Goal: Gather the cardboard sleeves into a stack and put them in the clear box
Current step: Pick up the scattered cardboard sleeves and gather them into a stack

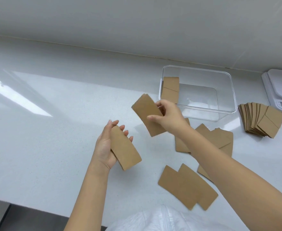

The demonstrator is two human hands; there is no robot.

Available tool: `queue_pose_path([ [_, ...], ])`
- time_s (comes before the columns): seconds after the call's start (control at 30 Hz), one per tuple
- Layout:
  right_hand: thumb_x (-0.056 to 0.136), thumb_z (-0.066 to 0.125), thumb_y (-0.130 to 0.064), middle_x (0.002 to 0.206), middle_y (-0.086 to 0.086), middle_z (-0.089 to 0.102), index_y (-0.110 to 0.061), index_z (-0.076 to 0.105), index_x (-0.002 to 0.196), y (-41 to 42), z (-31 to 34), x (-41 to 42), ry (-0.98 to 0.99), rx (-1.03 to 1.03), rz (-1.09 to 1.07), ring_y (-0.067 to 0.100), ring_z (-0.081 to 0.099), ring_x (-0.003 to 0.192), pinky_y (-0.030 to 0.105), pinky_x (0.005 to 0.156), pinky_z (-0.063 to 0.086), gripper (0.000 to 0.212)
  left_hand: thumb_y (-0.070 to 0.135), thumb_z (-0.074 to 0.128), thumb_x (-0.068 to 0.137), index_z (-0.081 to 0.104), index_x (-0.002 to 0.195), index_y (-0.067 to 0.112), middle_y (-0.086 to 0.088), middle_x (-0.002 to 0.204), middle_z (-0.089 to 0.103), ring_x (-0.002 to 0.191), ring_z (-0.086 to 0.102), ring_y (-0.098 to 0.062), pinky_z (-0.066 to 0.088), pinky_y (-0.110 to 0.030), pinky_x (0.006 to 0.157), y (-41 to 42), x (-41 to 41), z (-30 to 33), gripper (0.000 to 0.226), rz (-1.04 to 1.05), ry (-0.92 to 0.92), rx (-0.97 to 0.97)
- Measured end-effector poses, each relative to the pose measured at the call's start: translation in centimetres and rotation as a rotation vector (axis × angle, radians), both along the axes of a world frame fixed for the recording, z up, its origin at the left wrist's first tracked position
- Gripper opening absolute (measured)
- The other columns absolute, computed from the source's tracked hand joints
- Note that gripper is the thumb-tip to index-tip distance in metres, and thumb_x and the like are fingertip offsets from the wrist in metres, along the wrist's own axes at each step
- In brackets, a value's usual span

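My left hand [106, 147] holds a flat brown cardboard sleeve [126, 150] above the white counter. Up and to the right, my right hand [167, 114] grips a thin stack of sleeves [145, 112] in the air, just left of the clear box [227, 90]. Inside the box a few sleeves [170, 90] lean against its left wall. Two loose sleeves [185, 187] lie overlapping near the front edge. More loose sleeves [218, 139] lie partly hidden under my right forearm. A fanned row of several sleeves [260, 120] rests right of the box.
A white kitchen scale [280, 89] stands at the far right beside the box. The white counter [45, 139] meets a pale wall behind. The counter's front edge runs along the lower left, with dark floor below it.
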State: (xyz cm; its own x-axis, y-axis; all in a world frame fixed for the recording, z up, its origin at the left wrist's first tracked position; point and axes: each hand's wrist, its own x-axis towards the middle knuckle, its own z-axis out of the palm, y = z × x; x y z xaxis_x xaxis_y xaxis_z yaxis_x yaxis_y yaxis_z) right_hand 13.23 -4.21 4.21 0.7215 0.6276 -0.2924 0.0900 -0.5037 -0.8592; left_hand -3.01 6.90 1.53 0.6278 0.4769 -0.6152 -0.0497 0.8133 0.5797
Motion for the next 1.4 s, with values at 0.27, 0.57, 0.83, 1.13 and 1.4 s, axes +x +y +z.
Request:
queue_pose_path([
  [0.27, 0.085, 0.068, -0.022, 0.083, 0.008, 0.065, -0.017, 0.061, 0.09, -4.5, 2.7, -3.3, 0.12, 0.036, 0.102, 0.018, 0.061, 0.072, 0.034, 0.064, 0.054, 0.01, 0.028, 0.079, 0.07, 0.052, 0.123, 0.012, -0.012, 0.111, 0.066, 0.092, 0.066, -0.023, 0.058, -0.038, 0.078, -4.1, 2.1, 3.3, 0.061, -0.212, -0.148, 0.199],
  [0.57, 0.093, 0.055, -0.028, 0.061, -0.009, 0.05, -0.018, 0.059, 0.072, -9.1, 2.1, -4.2, -0.329, -0.128, 0.11, 0.01, 0.047, 0.06, 0.033, 0.061, 0.044, 0.023, -0.008, 0.039, 0.09, 0.058, 0.12, 0.021, -0.011, 0.112, 0.071, 0.102, 0.068, -0.029, 0.056, -0.045, 0.086, -6.1, 2.1, 4.2, 0.045, -0.373, -0.294, 0.13],
  [0.83, 0.06, 0.074, -0.061, 0.085, -0.007, 0.06, -0.022, 0.052, 0.083, -13.3, -1.4, -6.1, -0.323, -0.712, 0.337, 0.014, 0.054, 0.075, 0.03, 0.067, 0.043, 0.051, 0.005, 0.055, 0.087, 0.057, 0.093, 0.017, -0.009, 0.098, 0.068, 0.072, 0.069, -0.021, 0.057, -0.036, 0.07, -2.8, 0.5, 1.9, 0.014, 0.001, -0.072, -0.105],
  [1.13, 0.064, 0.083, -0.035, 0.083, 0.004, 0.049, -0.013, 0.037, 0.086, -10.4, -2.7, -8.0, -0.399, -0.78, 0.481, 0.023, 0.041, 0.084, 0.029, 0.049, 0.027, 0.056, 0.004, 0.073, 0.066, 0.06, 0.094, 0.018, -0.006, 0.092, 0.07, 0.075, 0.067, -0.019, 0.055, -0.039, 0.076, -4.6, 0.8, 2.2, 0.034, -0.139, -0.019, -0.015],
  [1.4, 0.056, 0.089, -0.028, 0.081, -0.004, 0.055, -0.019, 0.043, 0.095, -14.2, -2.1, -6.9, -0.137, -0.665, 0.271, 0.018, 0.055, 0.08, 0.03, 0.057, 0.041, 0.061, 0.002, 0.068, 0.076, 0.061, 0.092, 0.019, -0.005, 0.095, 0.069, 0.073, 0.067, -0.017, 0.053, -0.037, 0.074, -6.1, 1.1, 1.8, 0.024, -0.231, 0.032, -0.04],
])
